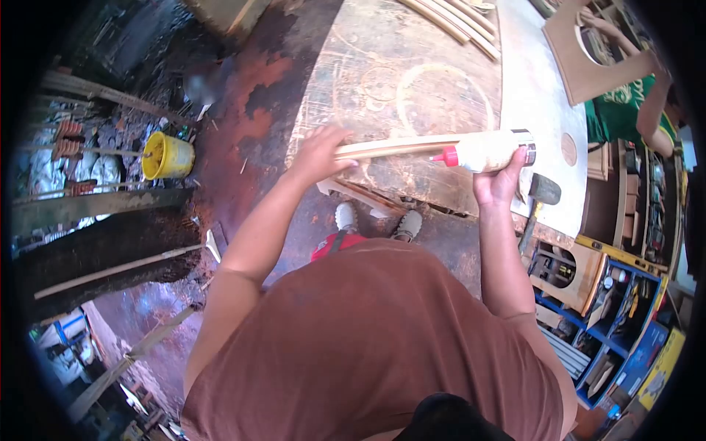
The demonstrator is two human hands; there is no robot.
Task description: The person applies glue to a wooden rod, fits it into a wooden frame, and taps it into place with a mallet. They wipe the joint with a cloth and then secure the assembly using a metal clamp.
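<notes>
My left hand (321, 156) is closed around the near end of a pale wooden strip (401, 145) above the workbench (434, 176). The strip reaches to the right, and its far end passes behind a glue bottle (489, 151). That white bottle has a red nozzle cap and lies on its side in my right hand (501, 180), with the nozzle pointing left along the strip. Fingers of my right hand wrap the bottle near its base. A mallet (544, 189) with a dark head rests just right of my right hand.
More wooden strips (460, 26) lie at the bench's far end. At the right, another person in green (625, 110) holds a board with a round cutout (588, 59). A yellow bucket (169, 156) stands on the left, and a blue tool organizer (625, 316) sits at lower right.
</notes>
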